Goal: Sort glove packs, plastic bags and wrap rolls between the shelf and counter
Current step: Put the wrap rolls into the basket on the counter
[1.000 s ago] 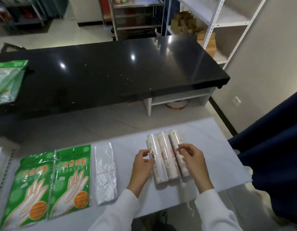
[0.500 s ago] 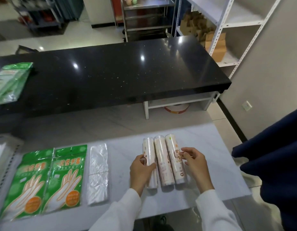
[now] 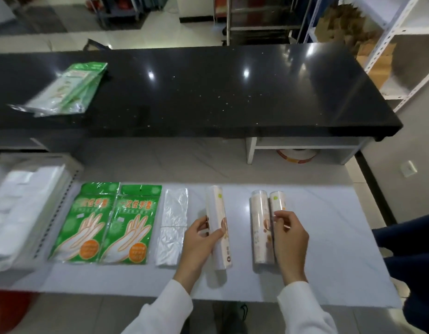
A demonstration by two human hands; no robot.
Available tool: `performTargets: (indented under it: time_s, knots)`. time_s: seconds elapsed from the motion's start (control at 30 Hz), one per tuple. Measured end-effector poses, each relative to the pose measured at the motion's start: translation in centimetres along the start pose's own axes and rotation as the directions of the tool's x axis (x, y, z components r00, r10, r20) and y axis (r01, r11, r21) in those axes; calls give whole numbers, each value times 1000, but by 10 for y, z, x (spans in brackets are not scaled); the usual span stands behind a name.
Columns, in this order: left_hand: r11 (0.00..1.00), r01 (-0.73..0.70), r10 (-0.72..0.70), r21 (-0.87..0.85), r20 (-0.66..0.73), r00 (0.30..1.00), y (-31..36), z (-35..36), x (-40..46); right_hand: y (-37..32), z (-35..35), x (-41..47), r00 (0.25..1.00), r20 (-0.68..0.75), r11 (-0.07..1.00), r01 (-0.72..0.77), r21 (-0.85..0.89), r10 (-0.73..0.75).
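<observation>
A moment ago all three rolls lay together between my hands; now my left hand (image 3: 201, 239) has drawn one roll (image 3: 219, 227) off to the left, so it sits apart from the other two rolls (image 3: 261, 227), just beside the bag stack (image 3: 172, 222). My left grip is wrapped round that roll at its middle, thumb over the top. My right hand (image 3: 289, 235) pinches the rightmost roll (image 3: 277, 201) of the pair, fingertips closed on its side. All of this is on the white table (image 3: 329, 237), with two glove packs (image 3: 107, 222) at the left. Another pack (image 3: 69, 90) lies on the black counter (image 3: 232, 92). I judge the rolls are being split up, the single one probably bound elsewhere.
</observation>
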State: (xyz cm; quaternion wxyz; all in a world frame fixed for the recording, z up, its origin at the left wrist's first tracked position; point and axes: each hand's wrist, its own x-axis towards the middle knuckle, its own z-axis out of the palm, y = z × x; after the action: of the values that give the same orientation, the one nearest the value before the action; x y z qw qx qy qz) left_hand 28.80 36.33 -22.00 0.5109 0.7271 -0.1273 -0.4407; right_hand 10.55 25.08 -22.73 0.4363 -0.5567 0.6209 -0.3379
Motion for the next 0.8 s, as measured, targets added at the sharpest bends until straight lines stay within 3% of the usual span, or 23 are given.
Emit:
performTargets:
  time_s: [0.17, 0.33, 0.47, 0.8]
  knots:
    - [987, -9, 0, -162, -55, 998, 8, -48, -5, -26, 45, -36, 974, 160, 984, 171, -58, -160]
    - [960, -79, 52, -269, -106, 993, 12, -118, -12, -61, 102, -89, 899, 416, 988, 90, 128, -136]
    - [926, -189, 138, -328, -173, 975, 7, -196, -22, -91, 167, -154, 794, 579, 980, 102, 173, -185]
    - [839, -297, 177, -456, -288, 941, -19, -392, -52, -133, 301, -288, 589, 747, 950, 238, 202, -307]
